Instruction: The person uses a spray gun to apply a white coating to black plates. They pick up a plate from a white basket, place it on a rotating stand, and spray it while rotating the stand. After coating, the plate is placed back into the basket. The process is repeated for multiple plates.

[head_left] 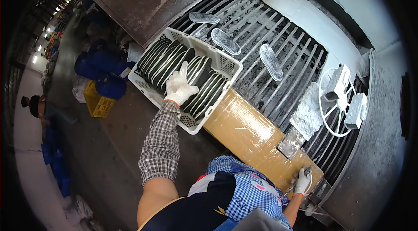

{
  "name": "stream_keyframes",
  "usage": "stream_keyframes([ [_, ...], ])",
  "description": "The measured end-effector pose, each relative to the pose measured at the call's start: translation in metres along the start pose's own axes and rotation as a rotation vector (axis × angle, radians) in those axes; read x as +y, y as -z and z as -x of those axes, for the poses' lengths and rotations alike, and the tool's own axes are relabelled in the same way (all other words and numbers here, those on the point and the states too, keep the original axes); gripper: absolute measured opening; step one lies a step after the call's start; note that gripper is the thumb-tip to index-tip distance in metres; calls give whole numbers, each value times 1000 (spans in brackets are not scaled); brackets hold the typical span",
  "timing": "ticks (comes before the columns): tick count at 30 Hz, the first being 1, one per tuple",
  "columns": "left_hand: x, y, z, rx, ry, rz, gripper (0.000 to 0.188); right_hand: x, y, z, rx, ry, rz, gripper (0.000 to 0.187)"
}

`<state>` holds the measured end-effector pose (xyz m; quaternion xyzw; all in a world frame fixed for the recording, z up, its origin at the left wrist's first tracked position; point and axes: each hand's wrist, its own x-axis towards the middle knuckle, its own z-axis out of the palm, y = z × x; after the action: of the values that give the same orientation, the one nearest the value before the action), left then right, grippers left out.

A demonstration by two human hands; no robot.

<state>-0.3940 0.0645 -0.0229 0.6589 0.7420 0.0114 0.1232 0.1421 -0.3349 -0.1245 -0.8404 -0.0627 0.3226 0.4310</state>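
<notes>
As the head view shows, dark plates [198, 72] stand on edge in a white crate [228, 62], left of the slatted bed [289, 52] — presumably for easy reach. The left hand [180, 87] touches them, thumb and forefinger wide, any grip hidden. Near right, over taped cardboard [246, 122], the right hand's [303, 181] fingers curl narrowly — contents indeterminable.

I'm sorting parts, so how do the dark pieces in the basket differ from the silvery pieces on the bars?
The dark pieces are blackish with pale edges; the silvery pieces are greyish white. The dark pieces stand on edge, packed closely in the white basket; the silvery pieces lie flat and apart on the bars. Both kinds look flattish with rounded outlines.
</notes>
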Motion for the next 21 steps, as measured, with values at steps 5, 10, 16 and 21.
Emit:
stream_keyframes([
  [5,20,18,18,166,-65,-55,108,5,4,-4,-8,-10,30,24],
  [10,45,27,36,197,-122,-212,102,5,4,-6,-33,-40,23,38],
  [16,60,-13,35,197,-106,-341,101,20,6,-16,-32,-6,-20,58],
  [21,63,-28,35,239,-127,-318,100,8,0,-4,-21,29,-29,31],
])
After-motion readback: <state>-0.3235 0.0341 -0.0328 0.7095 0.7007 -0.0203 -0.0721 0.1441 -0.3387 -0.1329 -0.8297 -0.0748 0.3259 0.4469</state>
